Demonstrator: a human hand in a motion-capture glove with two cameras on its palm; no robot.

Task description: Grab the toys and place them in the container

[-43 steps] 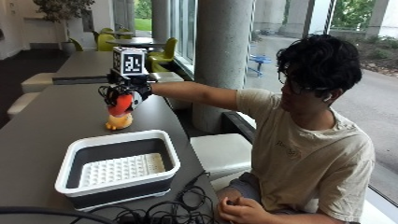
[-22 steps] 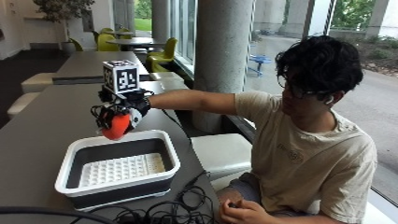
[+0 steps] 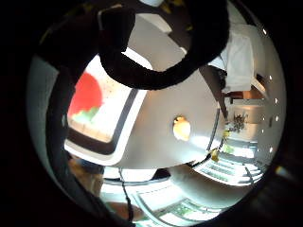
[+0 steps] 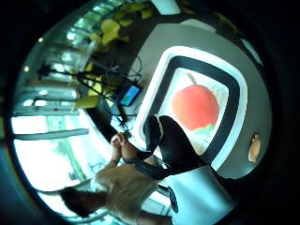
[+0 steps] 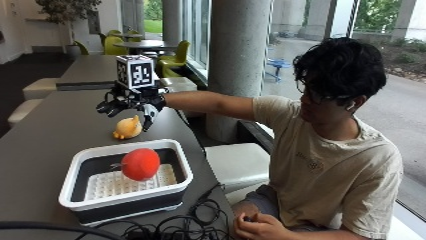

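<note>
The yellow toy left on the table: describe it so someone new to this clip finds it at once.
Start at the white and black container on the grey table and look just beyond its far rim. The small yellow toy lies there under the gloved right hand, outside the container, unlike the red apple inside it.

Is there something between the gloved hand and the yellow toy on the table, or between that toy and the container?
Nothing visible. The gloved hand hangs open just above the yellow toy, with only air between. The table between toy and container is bare. A red toy is already in the container.
</note>
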